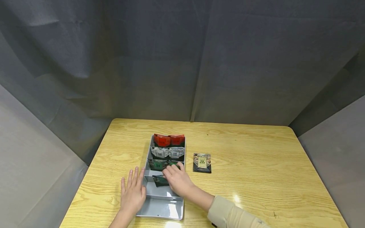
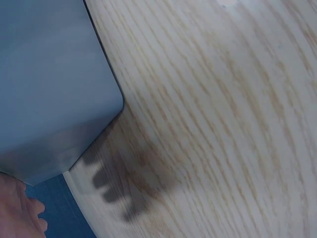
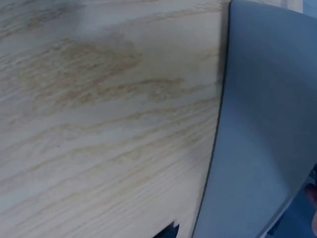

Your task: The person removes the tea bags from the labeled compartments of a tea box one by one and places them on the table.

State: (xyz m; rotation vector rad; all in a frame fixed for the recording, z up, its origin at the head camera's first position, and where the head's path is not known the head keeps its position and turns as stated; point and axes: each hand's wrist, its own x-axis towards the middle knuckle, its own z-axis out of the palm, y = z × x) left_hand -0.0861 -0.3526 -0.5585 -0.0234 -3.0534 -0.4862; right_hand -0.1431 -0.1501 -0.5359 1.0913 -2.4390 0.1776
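Note:
A long grey divided box (image 1: 161, 207) stands on the table. My right hand (image 1: 179, 182) reaches over its right side with bent fingers, pinching a dark green packet (image 1: 159, 180) near its top; the hand hides part of it. This packet stands tilted in the second compartment from the front. Just behind it, two green packets (image 1: 157, 164) stand side by side, the right one partly covered by my fingers. My left hand (image 1: 132, 194) lies along the box's left side with fingers spread and straight, the fingertips at the wall. The left wrist view shows some fingers (image 2: 20, 208) beside the box corner.
White-and-black packets (image 1: 159, 153) and red packets (image 1: 162, 141) stand in the back compartments. A dark packet with a yellow label (image 1: 202, 163) lies flat on the wooden table (image 1: 256, 164), right of the box. Dark curtains (image 1: 242, 63) hang behind the table.

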